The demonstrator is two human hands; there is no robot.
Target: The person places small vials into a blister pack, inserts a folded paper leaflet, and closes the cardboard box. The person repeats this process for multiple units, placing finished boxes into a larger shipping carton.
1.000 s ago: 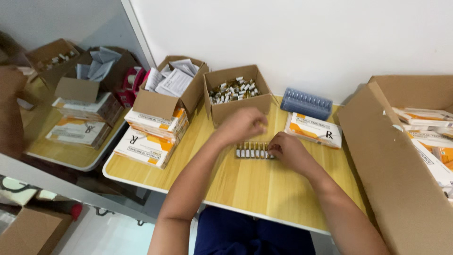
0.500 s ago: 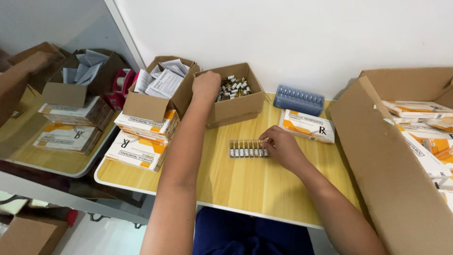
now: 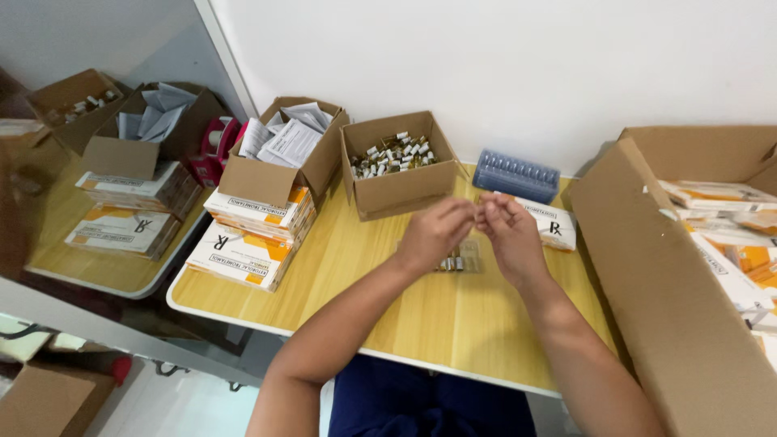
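My left hand (image 3: 435, 233) and my right hand (image 3: 508, 232) meet fingertip to fingertip a little above the yellow table (image 3: 453, 324). The left hand is curled shut, as if around small vials, though its fingers hide the contents. The right hand's fingers pinch at the left fingertips, and I cannot make out anything between them. Under the hands lies a clear tray with a row of small vials (image 3: 458, 262). Just behind stands an open cardboard box of loose vials (image 3: 396, 156).
A blue stack of trays (image 3: 515, 174) and a white-and-orange carton (image 3: 554, 226) sit behind my right hand. A large cardboard box of cartons (image 3: 647, 267) fills the right side. Stacked cartons (image 3: 252, 235) and a box of leaflets (image 3: 279, 150) stand at the left.
My left hand has come back from the vial box to the middle. My right hand has lifted off the vial tray to meet it.
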